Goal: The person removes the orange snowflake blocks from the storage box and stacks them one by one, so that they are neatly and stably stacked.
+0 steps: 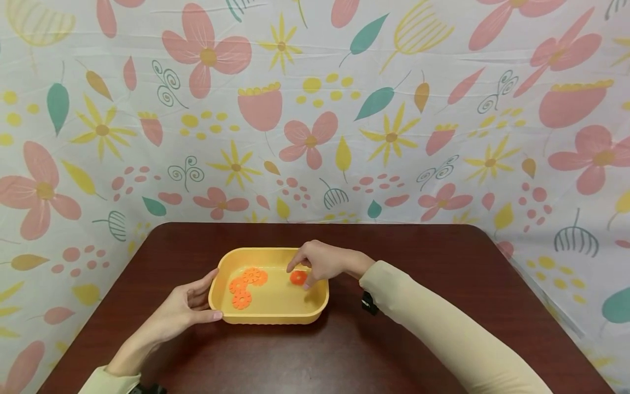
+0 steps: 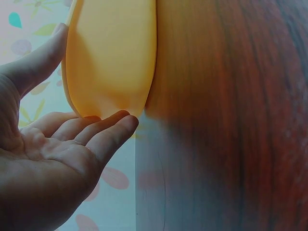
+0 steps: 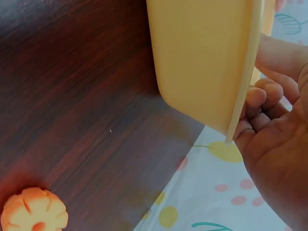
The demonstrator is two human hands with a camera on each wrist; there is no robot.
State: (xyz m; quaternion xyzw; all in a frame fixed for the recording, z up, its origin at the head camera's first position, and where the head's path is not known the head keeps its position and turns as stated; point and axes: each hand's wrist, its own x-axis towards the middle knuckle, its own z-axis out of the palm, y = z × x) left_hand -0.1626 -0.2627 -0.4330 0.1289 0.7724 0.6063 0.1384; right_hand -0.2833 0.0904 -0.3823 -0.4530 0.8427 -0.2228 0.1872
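Note:
A yellow rectangular tray (image 1: 275, 318) stands on the table. My left hand (image 1: 179, 309) grips its left end, fingers along the end wall and thumb at the front corner; the left wrist view shows the fingertips against the tray wall (image 2: 113, 57). My right hand (image 1: 325, 261) reaches over the right end, thumb and index finger on either side of an orange flower-shaped slice (image 1: 298, 277). The tray wall (image 3: 207, 62) hides that slice in the right wrist view, where the other fingers are curled. Several more orange flower-shaped slices (image 1: 241, 299) lie in the tray's left half, some overlapping.
The dark brown table (image 1: 236, 361) reaches back to a flower-patterned cloth (image 1: 315, 82). In the right wrist view, another orange flower-shaped slice (image 3: 34, 211) shows over the table at lower left. A black strap (image 1: 369, 302) is on the right wrist.

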